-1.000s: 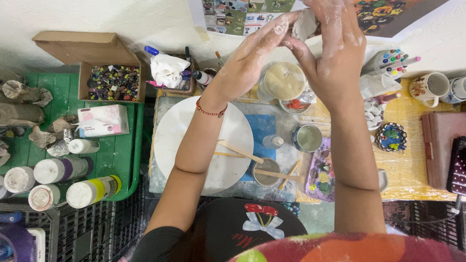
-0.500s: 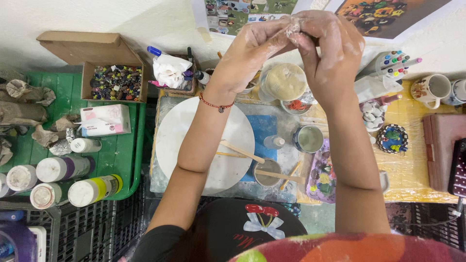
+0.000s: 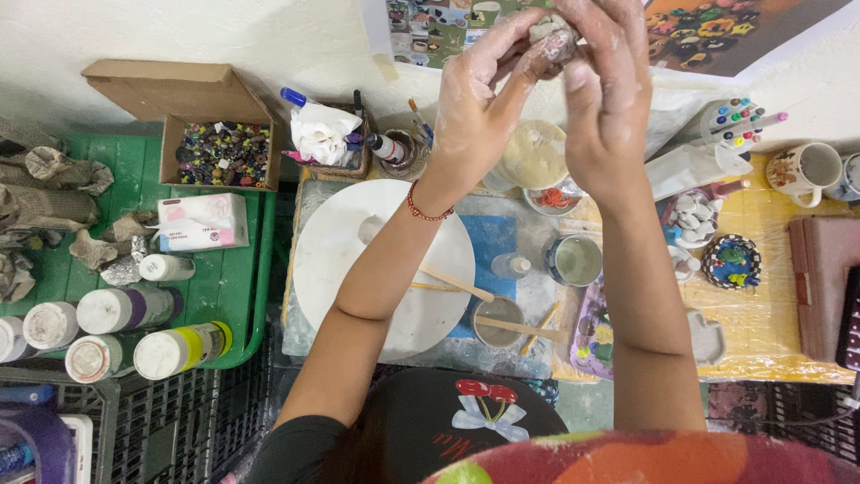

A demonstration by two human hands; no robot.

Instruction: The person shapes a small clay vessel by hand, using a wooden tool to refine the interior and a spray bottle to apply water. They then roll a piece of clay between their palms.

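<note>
Both hands raised above the worktable, dusted white. Left hand (image 3: 484, 85) and right hand (image 3: 609, 90) pinch a small grey clay lump (image 3: 551, 40) between fingertips, closed around it from either side. Below the forearms: round white plate (image 3: 340, 260), wooden sticks (image 3: 452, 282), small cup of cloudy water (image 3: 574, 260).

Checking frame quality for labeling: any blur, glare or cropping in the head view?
Head view: light even, shadows soft, no glare. The hands, left hand and right hand, are slightly soft around the clay lump and cropped by the top edge; white round board and bottles are sharp.
</note>
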